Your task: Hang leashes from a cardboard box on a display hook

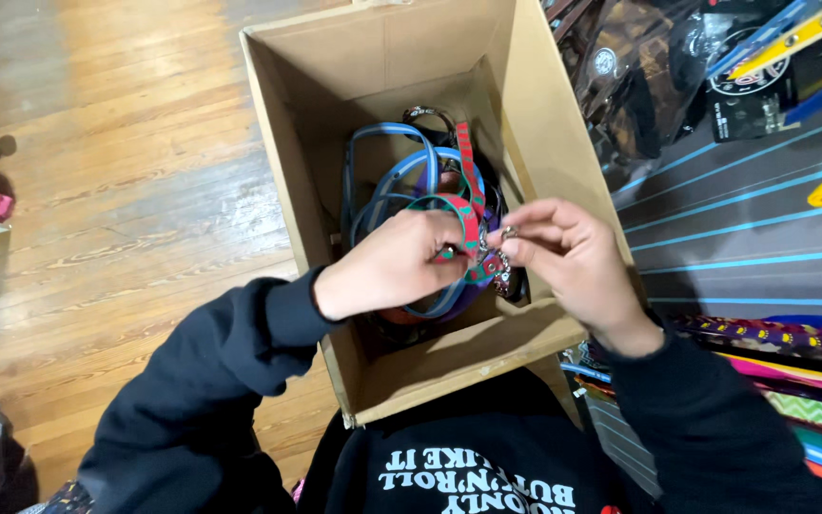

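Dark sleeves at six o'clock; a red-green strap (468, 224) is pinched by left hand (394, 264), its metal clip (508, 232), seemingly, by right hand (573, 257), over a cardboard box (287, 143) whose contents are half hidden.

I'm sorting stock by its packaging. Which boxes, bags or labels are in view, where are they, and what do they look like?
Cardboard box: centre, open, brown, straps inside, both hands over it.
Plastic bags: top right, clear over dark contents.
Round label: on one bag, white ring.

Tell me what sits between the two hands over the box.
In the head view, the red-and-green strap with a small metal ring spans the gap between the left hand and right hand, above the box.
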